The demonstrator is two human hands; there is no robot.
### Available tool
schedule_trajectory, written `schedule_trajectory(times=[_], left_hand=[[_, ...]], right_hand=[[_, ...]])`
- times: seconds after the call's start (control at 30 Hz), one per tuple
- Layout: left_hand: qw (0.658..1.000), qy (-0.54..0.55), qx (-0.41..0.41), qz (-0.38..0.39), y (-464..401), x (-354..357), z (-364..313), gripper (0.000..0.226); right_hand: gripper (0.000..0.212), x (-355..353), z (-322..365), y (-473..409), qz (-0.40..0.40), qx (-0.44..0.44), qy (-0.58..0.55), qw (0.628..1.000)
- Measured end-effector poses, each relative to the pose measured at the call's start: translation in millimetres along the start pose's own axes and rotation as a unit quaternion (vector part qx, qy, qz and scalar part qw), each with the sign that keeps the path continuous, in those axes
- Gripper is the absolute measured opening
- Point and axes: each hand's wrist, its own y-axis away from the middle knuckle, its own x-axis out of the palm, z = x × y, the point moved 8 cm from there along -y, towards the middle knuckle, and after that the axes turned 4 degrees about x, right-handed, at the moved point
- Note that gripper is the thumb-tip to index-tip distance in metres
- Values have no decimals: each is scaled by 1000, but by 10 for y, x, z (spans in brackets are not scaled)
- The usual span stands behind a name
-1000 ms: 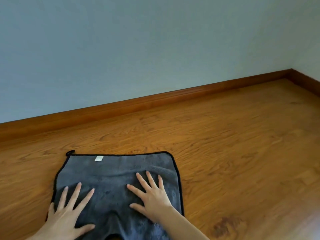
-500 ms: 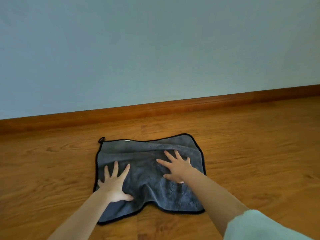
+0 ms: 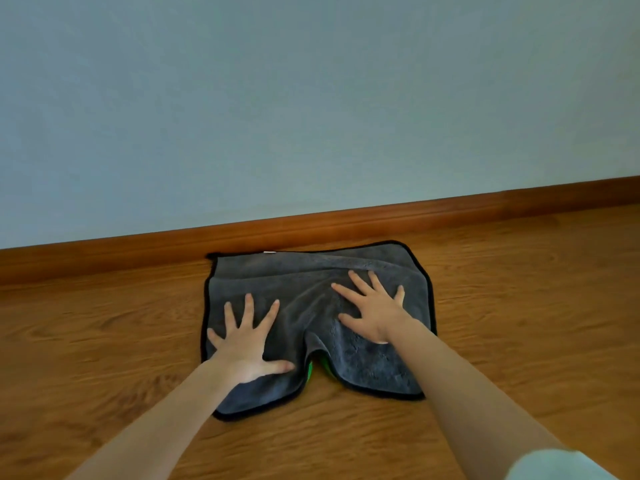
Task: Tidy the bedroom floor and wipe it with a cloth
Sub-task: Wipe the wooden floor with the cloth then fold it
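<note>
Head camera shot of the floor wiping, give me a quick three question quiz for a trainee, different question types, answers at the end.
1. True or false: both the left hand and the right hand press flat on the grey cloth.
2. Multiple choice: the cloth's far edge lies nearest to
A. a rug
B. the wooden skirting board
C. a bed leg
3. Fill in: a bit of bright ____ shows at the notch in the cloth's near edge.

Key:
1. True
2. B
3. green
</note>
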Motion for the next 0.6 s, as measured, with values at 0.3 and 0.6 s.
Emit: schedule_trajectory(times=[0.3, 0.6], left_hand=[[1000, -13, 10, 14, -265, -134, -430, 113], [997, -71, 27, 18, 25, 80, -720, 101]], right_hand=[[62, -3, -275, -153, -69, -9, 19, 997], [64, 104, -342, 81, -73, 26, 20, 997]])
